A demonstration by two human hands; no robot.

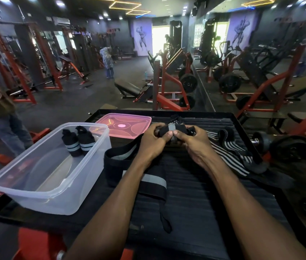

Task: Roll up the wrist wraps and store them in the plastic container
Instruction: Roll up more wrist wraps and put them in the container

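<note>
Sitting left of the hands, a clear plastic tub [50, 171] holds two rolled wraps [79, 142] upright at its far end; its pink lid [123, 125] lies just behind. Left hand [153, 139] and right hand [191, 142] both pinch a black woven wrap [144, 177], whose tail trails toward the ribbed black tray's [204, 203] near edge. Right of them lie striped wraps [229, 156], with gym floor beyond.

Two rolled wrist wraps [79, 143] upright in clear plastic container [41, 188], another wrap [139, 177] unrolled beside
</note>
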